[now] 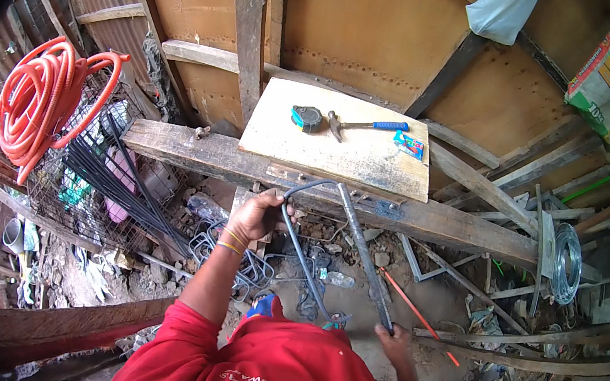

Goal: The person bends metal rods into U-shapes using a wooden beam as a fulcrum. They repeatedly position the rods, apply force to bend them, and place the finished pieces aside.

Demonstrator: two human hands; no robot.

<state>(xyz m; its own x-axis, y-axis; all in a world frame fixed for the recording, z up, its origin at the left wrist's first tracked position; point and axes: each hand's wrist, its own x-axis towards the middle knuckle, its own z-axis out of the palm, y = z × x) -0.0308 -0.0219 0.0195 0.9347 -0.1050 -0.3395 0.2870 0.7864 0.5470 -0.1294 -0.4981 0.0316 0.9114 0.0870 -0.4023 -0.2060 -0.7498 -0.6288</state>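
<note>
My left hand is closed around a bent dark metal rod near one of its corners. From there the rod's long leg slopes down toward my red shirt, and a short leg reaches right to the top of a straight grey metal pipe. Pipe and rod meet at that end; whether the rod sits inside the pipe is too small to tell. Lower right, my right hand grips the pipe's near end. Beyond both hands, a pale wooden board rests on a thick timber beam.
On the board lie a tape measure, a blue-handled claw hammer and a small packet. Orange hose and black rods rest on a wire cage at left. Bent rods lie below; a wire coil hangs right.
</note>
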